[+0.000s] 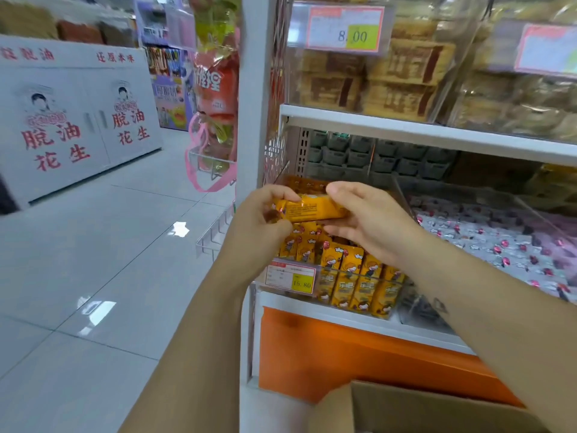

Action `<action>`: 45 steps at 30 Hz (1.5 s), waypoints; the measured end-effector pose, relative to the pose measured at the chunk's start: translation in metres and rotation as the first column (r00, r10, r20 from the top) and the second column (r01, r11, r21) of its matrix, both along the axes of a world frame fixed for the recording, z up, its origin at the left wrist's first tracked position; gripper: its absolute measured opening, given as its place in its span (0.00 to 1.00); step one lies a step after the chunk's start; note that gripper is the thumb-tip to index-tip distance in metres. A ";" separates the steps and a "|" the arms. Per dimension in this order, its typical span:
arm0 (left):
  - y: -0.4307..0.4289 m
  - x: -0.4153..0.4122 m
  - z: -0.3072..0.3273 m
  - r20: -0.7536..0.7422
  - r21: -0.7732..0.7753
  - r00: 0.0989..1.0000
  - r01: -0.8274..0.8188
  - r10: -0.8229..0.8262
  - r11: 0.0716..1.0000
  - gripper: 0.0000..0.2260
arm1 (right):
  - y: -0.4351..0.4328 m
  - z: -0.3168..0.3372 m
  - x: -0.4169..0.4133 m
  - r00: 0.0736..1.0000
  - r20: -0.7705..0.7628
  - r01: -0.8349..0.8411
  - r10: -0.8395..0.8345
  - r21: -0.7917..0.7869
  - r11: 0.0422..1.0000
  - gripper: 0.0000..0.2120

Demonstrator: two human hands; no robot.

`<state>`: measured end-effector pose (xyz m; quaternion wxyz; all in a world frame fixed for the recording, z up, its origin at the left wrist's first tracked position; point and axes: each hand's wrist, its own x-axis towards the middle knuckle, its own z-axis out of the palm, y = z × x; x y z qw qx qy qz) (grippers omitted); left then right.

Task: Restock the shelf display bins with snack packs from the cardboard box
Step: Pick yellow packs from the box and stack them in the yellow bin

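Both hands are raised over the lower shelf, sharing one load. The left hand [265, 214] pinches the near end of a yellow snack pack [312, 209] between thumb and curled fingers; the right hand [371, 220] cups its far end, thumb on top and fingers underneath. The pack lies roughly level, printed back facing up, held just above the clear display bin [387, 303] at the shelf's front left corner.

That bin already holds matching yellow packs [352, 276], standing upright in rows with faces forward. A price tag [290, 279] is clipped to its front. The neighbouring bin [499, 232] to the right holds pale packs with pink marks and is not concerned here. The cardboard box [406, 410] sits open at the bottom of the view, below the orange shelf base [343, 351]; its contents cannot be seen.

Judgement: the step in hand is placement. To do it well, the pack should be turned upright with its face forward, matched to the standing rows, and slid into a gap behind the front row without toppling neighbours or knocking the tag.
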<state>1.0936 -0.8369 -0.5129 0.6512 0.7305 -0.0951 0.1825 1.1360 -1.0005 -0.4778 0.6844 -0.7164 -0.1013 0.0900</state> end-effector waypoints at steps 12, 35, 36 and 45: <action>-0.002 0.001 -0.012 -0.116 0.059 0.992 -0.047 0.053 0.997 0.13 | -0.011 0.003 -0.003 0.952 0.306 0.045 -0.008 -0.114 0.992 0.20; 0.004 0.017 -0.006 -0.054 -0.068 0.927 -0.374 0.371 0.925 0.08 | 0.030 -0.015 0.021 0.878 0.452 0.072 0.157 -0.449 0.891 0.15; 0.004 0.018 -0.009 -0.064 -0.010 0.920 -0.389 0.387 0.921 0.07 | 0.034 -0.022 0.024 0.863 0.463 0.080 0.202 -0.521 0.850 0.15; 0.016 0.016 -0.023 -0.128 0.295 0.913 -0.338 0.388 0.894 0.06 | 0.028 -0.048 0.034 0.820 0.327 0.151 0.469 -0.915 0.374 0.15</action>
